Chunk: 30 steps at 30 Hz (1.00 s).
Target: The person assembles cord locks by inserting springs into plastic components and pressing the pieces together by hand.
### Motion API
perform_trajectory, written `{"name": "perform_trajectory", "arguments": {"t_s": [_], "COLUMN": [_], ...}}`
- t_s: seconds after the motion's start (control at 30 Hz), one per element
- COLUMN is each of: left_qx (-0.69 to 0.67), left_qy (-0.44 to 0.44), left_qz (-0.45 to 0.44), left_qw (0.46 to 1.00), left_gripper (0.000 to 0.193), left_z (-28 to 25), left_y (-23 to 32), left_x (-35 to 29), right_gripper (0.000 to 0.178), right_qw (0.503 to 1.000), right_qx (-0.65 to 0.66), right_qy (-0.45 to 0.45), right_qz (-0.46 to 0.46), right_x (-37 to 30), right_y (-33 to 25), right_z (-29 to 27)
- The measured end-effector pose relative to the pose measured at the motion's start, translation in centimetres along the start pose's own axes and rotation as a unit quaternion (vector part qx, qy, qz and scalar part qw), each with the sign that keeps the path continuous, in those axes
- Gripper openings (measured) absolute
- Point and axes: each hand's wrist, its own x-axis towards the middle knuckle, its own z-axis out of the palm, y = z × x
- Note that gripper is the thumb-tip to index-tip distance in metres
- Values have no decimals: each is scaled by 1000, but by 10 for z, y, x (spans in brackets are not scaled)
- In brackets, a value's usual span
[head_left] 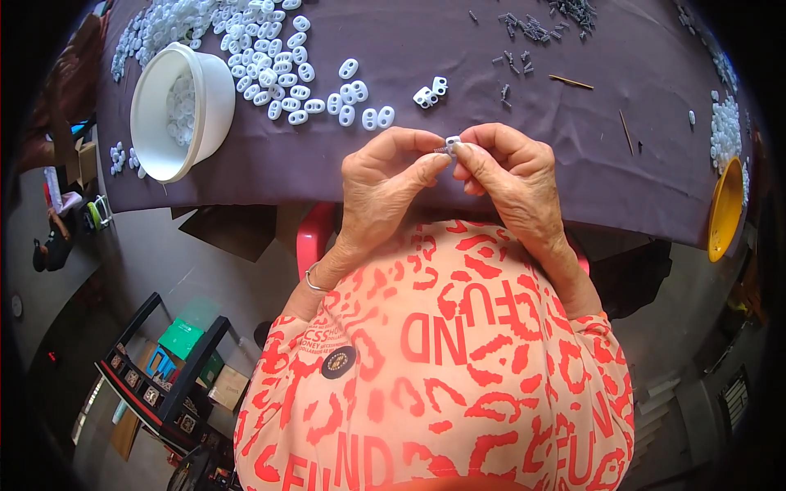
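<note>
Just in front of my body, at the table's near edge, both hands meet fingertip to fingertip. My right hand (517,173) pinches a small white two-hole plastic cord lock piece (453,141) between thumb and index finger. A tiny dark coil spring (440,150) shows at its left side, in the pinch of my left hand (381,178). The fingertips partly cover both, so how far the spring sits in the piece is hidden. Beyond my hands lies a small cluster of white pieces (431,92). Several loose two-hole pieces (347,94) are spread to its left.
A large heap of white pieces (266,57) covers the far left of the dark tablecloth (393,41), beside a white tub (214,123) of translucent parts. Loose springs (532,31) and two thin sticks (571,82) lie right. A yellow bowl (725,211) rests at the right edge.
</note>
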Motion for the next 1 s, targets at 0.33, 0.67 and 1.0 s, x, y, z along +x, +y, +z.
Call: {"name": "perform_trajectory", "arguments": {"t_s": [0.33,0.67,1.0], "left_qx": [48,110,113], "left_qy": [-17,9,17], "left_qz": [7,68,69], "left_qw": [999,992,991], "left_gripper": [17,13,13], "left_z": [-1,6,7], "left_y": [1,-4,-9], "left_x": [4,8,11], "right_gripper": [14,13,12], "right_qw": [999,998,998], "right_qx": [-28,-49,-37], "right_qy": [15,28,34], "right_qz": [-22,-43,-25], "right_x": [0,4,10], "right_y": [2,3,4], "right_z": [-1,-2,-2]}}
